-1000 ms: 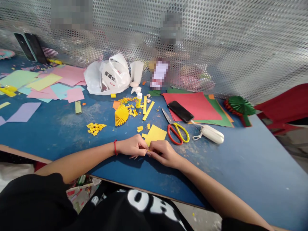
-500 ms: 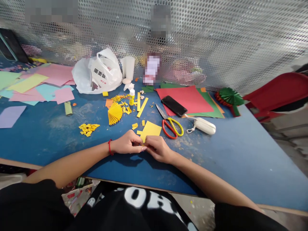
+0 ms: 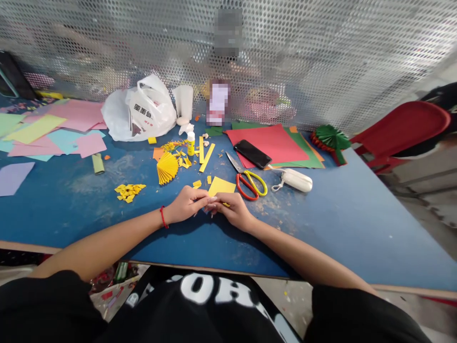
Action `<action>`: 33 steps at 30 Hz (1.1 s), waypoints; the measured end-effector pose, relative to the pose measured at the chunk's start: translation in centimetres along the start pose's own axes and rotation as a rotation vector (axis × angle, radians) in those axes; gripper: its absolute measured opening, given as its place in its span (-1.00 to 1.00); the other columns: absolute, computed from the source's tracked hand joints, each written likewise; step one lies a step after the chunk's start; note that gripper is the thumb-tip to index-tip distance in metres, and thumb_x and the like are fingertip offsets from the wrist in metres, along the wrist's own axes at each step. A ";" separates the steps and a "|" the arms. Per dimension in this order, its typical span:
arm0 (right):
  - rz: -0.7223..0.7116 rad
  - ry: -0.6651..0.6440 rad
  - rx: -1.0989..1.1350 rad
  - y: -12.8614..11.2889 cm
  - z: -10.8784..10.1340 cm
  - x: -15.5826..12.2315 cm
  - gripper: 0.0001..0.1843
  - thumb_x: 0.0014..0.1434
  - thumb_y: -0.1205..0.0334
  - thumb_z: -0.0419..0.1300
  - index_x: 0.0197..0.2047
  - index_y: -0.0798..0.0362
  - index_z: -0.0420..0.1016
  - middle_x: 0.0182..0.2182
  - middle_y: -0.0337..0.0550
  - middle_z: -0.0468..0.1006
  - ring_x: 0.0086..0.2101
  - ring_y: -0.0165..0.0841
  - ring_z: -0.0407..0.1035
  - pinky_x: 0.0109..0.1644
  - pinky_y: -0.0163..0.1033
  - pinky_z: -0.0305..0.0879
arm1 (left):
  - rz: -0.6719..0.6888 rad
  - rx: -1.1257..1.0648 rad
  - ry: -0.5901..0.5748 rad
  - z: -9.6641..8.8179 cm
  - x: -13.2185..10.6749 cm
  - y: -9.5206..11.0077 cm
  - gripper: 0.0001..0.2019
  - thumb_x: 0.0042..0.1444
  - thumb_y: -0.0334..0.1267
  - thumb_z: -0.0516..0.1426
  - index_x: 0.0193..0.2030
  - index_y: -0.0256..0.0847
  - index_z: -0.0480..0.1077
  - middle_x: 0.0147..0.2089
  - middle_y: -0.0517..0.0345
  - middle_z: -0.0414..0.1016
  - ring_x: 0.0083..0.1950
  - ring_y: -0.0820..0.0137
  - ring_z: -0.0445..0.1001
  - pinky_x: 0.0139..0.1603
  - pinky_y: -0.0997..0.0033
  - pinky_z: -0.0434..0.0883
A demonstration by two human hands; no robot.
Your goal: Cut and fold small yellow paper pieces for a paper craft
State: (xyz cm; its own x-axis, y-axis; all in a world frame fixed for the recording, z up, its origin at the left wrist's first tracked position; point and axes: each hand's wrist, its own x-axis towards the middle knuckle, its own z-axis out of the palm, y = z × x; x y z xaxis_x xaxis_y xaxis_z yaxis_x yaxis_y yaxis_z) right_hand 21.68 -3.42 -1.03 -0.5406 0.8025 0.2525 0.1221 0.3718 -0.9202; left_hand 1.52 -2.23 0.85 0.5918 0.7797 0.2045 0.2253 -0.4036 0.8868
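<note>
My left hand (image 3: 185,206) and my right hand (image 3: 232,209) meet fingertip to fingertip on the blue table (image 3: 339,224), both pinching the near edge of a yellow paper sheet (image 3: 221,186). The left wrist wears a red cord. Just beyond the sheet lie small yellow scraps. A folded yellow paper fan (image 3: 166,167) rests further back to the left, with yellow strips (image 3: 206,156) and a glue stick (image 3: 191,143) behind it. Red-and-yellow scissors (image 3: 248,180) lie right of the sheet.
A black phone (image 3: 253,154) lies on red paper (image 3: 271,143) over green sheets. Also here: a white oblong device (image 3: 297,180), a green fan (image 3: 331,137), a white plastic bag (image 3: 143,114), pastel sheets (image 3: 53,128) at left, cut yellow bits (image 3: 128,191), a perforated metal screen behind, a red chair (image 3: 403,128).
The view has shifted, so everything sits further left and up in the picture. My hands stay together on the yellow sheet's edge, the fingers shifting slightly along it.
</note>
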 end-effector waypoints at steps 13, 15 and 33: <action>0.198 0.031 0.295 -0.5 0.2 0.6 -0.60 0.16 -0.10 0.32 -0.42 0.09 0.48 -0.59 -0.28 0.51 -0.60 -0.48 0.36 -0.48 -0.36 0.32 | -0.069 -0.304 -0.103 0.3 0.3 -0.8 -0.51 0.34 0.13 0.03 -0.42 -0.27 0.31 -0.65 0.28 0.31 -0.66 0.52 0.30 -0.61 0.55 0.21; 0.167 0.027 0.258 -0.3 0.3 0.5 -0.63 0.20 -0.06 0.30 -0.41 0.09 0.49 -0.58 -0.27 0.51 -0.59 -0.48 0.38 -0.47 -0.36 0.33 | -0.086 -0.342 -0.114 0.2 0.4 -0.8 -0.52 0.33 0.12 0.04 -0.42 -0.27 0.31 -0.65 0.27 0.31 -0.66 0.52 0.29 -0.62 0.56 0.20; -0.686 0.313 -0.565 -0.1 -0.9 -0.4 -0.82 0.30 0.40 0.20 -0.08 0.05 0.57 -0.32 -0.07 0.64 -0.34 -0.36 0.54 -0.29 -0.28 0.48 | -0.198 -0.546 -0.190 0.3 0.8 -0.3 -0.48 0.24 0.17 0.14 -0.48 -0.24 0.20 -0.70 0.39 0.12 -0.70 0.59 0.19 -0.66 0.63 0.17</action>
State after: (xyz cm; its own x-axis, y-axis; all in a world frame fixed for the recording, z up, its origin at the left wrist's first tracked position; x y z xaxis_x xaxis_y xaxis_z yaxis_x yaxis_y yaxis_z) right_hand 22.62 -3.38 -0.73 -0.4060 0.3829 0.8298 0.2901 0.9150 -0.2803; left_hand 2.12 -1.64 0.61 0.7182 0.6956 -0.0188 -0.0545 0.0831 0.9950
